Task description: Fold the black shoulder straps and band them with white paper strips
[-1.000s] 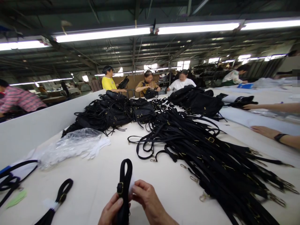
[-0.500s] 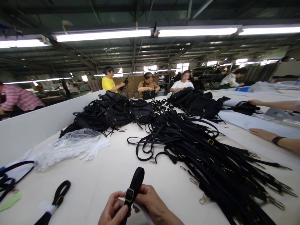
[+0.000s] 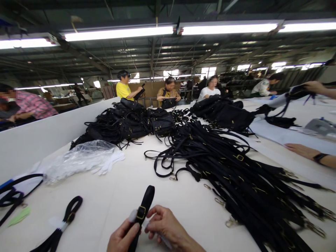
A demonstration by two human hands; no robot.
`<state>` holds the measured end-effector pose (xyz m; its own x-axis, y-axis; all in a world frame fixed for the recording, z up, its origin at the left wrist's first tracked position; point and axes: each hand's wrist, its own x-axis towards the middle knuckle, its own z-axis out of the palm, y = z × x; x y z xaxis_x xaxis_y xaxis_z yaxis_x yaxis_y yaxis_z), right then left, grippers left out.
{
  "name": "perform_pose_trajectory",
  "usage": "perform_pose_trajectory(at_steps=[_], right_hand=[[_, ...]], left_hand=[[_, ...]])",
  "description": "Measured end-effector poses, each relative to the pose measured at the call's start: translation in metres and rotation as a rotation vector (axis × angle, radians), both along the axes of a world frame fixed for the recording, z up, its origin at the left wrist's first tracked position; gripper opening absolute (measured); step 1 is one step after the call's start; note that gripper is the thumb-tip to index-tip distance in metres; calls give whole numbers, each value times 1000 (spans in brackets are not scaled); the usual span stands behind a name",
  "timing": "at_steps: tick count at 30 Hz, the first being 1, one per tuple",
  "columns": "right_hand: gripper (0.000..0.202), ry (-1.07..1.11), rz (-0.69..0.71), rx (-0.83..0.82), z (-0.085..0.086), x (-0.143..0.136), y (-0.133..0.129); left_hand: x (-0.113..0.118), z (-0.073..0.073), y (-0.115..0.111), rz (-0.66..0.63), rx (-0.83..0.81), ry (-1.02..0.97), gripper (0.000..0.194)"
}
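Note:
My left hand (image 3: 121,237) pinches a folded black strap (image 3: 148,196) upright near the table's front, its thumb just under the brass buckle. Thin white wrapping (image 3: 133,215) shows behind the strap on its left side. Close on the right, the curled fingers of my right hand (image 3: 169,224) grip another part of that white material, which also trails below the palm. To the left lies a second folded strap (image 3: 74,206) with a white band around it. A large heap of black straps (image 3: 223,171) with brass clips spreads out to the right.
Black bags (image 3: 123,122) are piled at the back, with more black bags (image 3: 223,113) at the back right. Clear plastic and white gloves (image 3: 86,159) lie on the left. A white partition (image 3: 39,143) edges the table. A co-worker's hand (image 3: 301,150) rests at the right.
My right hand has drawn slightly away from the strap, and white wrapping now shows on both sides of it. At the right, a co-worker's hand has lifted a black item. The view has shifted slightly.

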<state>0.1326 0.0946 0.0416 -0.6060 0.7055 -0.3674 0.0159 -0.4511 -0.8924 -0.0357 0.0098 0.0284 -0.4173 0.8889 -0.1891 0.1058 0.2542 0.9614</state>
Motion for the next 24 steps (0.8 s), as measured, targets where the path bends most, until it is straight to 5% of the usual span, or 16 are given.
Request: perform_pose_trajectory(at_steps=[5, 9, 17, 24], right_hand=[[24, -22, 16, -9, -19, 3, -12], [41, 33, 90, 89, -17, 2, -18], [58, -25, 162, 513, -22, 8, -25], [32, -101, 78, 732, -8, -5, -30]], left_hand=[[-16, -10, -7, -180, 77, 511, 32], [-12, -22, -14, -244, -14, 761, 34], [-13, -42, -15, -178, 72, 619, 33], [-16, -44, -18, -47, 36, 461, 38]])
